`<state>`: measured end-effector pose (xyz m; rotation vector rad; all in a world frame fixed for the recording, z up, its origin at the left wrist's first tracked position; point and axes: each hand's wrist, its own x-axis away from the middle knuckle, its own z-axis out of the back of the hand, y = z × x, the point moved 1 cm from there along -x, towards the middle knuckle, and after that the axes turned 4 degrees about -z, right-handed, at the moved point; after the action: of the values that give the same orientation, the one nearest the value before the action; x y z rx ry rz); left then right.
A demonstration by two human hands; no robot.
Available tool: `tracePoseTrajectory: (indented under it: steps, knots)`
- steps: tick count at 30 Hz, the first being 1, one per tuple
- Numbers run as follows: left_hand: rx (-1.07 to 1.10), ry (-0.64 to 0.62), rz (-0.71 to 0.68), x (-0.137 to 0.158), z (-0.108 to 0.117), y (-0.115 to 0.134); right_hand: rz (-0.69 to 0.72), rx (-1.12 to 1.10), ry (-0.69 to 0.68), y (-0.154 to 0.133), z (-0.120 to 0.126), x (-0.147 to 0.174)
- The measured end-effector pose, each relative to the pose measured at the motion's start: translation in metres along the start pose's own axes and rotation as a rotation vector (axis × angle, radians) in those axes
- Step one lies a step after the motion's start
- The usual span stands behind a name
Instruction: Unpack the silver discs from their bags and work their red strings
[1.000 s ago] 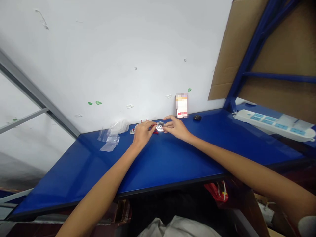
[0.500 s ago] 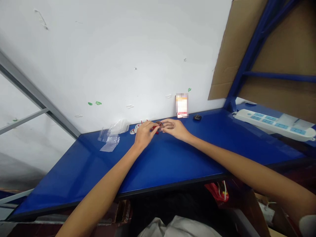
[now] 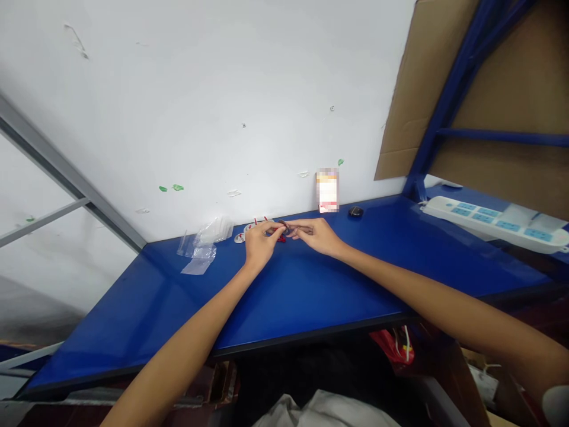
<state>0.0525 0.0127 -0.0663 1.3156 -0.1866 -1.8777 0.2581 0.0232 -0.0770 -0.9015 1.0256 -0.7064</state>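
Observation:
Both hands meet over the back of the blue table (image 3: 302,290). My left hand (image 3: 260,242) pinches a small round metal disc (image 3: 283,228) between thumb and fingers. From the other side, my right hand (image 3: 317,236) closes its fingers at the edge of the same disc. The disc is tilted and partly covered by fingers, so its kind is unclear. Behind and beside my left hand lie several silvery discs (image 3: 240,238) with red parts. Small red pieces (image 3: 281,238) show beneath the held disc.
Clear plastic bags (image 3: 207,240) lie left of the discs. A blurred small box (image 3: 328,191) stands against the wall, with a small black object (image 3: 355,212) to its right. A white power strip (image 3: 493,224) sits at the far right beside a blue metal frame (image 3: 453,107).
The disc between my hands has turned more edge-on. My right fingers have shifted, now straighter along its far side. My left hand has moved very slightly right.

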Motion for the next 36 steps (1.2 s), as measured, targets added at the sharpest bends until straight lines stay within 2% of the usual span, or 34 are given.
tracePoseTrajectory:
  steps: [3,6,9,12,22,25,29,33,36]
  knots:
    - [0.122,0.004,0.143,0.001,-0.003,-0.004,0.01,-0.005,0.001,0.001,0.0,0.001]
    - [0.32,-0.066,0.272,0.001,-0.007,-0.006,0.045,0.003,0.022,0.0,0.001,0.001]
    - [0.503,-0.135,0.35,0.001,-0.009,-0.006,0.087,0.065,0.038,-0.004,0.004,0.002]
    - [0.599,-0.179,0.419,0.002,-0.01,-0.007,0.114,0.124,0.057,-0.008,0.006,0.002]
    - [0.706,-0.229,0.482,0.004,-0.011,-0.008,0.311,0.396,0.044,-0.012,0.016,0.001]
    - [0.721,-0.28,0.504,0.002,-0.012,-0.011,0.304,0.536,0.033,-0.014,0.017,0.003]
    - [0.617,-0.281,0.429,-0.003,-0.009,-0.013,0.251,0.698,0.072,-0.02,0.016,0.005]
    - [0.333,-0.201,0.226,-0.008,-0.001,-0.008,0.257,0.803,0.043,-0.028,0.021,0.004]
    - [0.175,-0.255,0.05,-0.006,0.0,0.0,0.263,0.807,-0.027,-0.033,0.026,0.004]
